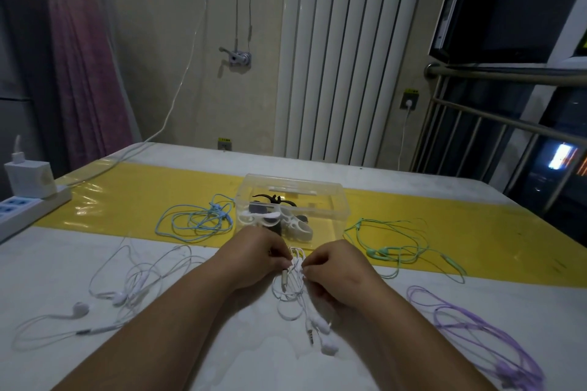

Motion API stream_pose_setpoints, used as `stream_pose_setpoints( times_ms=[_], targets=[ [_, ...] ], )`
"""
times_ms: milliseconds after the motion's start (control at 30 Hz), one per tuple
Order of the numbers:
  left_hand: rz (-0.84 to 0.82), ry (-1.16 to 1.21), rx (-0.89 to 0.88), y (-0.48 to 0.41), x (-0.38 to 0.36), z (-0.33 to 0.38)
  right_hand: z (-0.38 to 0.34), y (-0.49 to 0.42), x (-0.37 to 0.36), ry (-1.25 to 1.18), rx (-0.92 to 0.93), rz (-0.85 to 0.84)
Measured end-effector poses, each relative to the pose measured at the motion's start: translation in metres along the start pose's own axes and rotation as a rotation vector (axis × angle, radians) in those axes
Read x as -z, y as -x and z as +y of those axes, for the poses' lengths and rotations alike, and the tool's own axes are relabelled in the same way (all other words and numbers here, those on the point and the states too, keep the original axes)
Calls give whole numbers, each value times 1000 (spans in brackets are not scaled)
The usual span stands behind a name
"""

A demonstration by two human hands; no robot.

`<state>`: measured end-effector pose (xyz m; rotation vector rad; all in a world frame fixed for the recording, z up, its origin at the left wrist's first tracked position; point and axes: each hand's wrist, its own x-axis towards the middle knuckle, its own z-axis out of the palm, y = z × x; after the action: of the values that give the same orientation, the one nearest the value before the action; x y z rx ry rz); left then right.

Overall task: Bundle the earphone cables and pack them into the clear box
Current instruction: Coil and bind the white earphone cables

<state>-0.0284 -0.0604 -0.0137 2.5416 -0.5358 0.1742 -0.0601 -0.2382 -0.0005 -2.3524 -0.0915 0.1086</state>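
A coiled white earphone cable [293,289] lies between my hands at the table's middle. My left hand [257,255] pinches its upper loops from the left, and my right hand [333,267] pinches them from the right. Its earbuds and jack plug [320,332] trail toward me. The clear box [320,197] stands open just beyond my hands, holding black and white cable ties [276,216]. Loose earphones lie around: blue [197,220] left of the box, green [400,246] to its right, purple [476,330] near right, another white set [127,289] at left.
A white power strip [28,209] with a charger plugged in sits at the table's left edge, its cable running up the wall. A yellow strip [143,190] crosses the table under the box. A metal railing [508,124] stands at the right.
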Motion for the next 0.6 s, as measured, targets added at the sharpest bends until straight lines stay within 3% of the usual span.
stream_pose_setpoints(
  times_ms=[100,233,600],
  targets=[
    [89,27,38,1,0,1,0,-4,-2,61,26,80],
    [68,31,74,2,3,1,1,-4,2,25,23,144],
    [97,77,226,1,12,-6,-4,1,13,-15,72,126]
  ],
)
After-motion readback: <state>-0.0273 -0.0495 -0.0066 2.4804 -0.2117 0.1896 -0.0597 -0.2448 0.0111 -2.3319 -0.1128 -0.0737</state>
